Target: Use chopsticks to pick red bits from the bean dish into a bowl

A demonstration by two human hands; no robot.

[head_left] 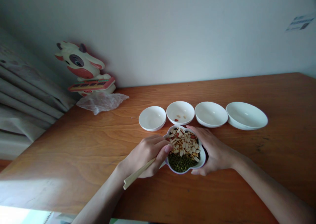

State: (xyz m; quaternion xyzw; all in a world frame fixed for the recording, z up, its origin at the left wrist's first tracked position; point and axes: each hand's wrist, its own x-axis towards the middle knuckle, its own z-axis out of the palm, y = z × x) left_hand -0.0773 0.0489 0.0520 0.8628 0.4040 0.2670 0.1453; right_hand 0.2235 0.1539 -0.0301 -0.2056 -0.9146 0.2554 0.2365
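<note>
left hand [145, 155]: closed on chopsticks [138, 173], bowl [184, 171] at 3 o'clock | right hand [212, 150]: fingers spread, cupping bowl at 9 o'clock

From my remote view I'm reading a satin-varnished orange wood tabletop [74, 174], four smooth glossy white ceramic bowls [211, 114], a glossy white lobed ceramic dish [184, 172], matt pale wooden chopsticks [138, 173], a crinkled clear plastic bag [102, 102], and soft grey cloth curtains [24, 99].
</note>
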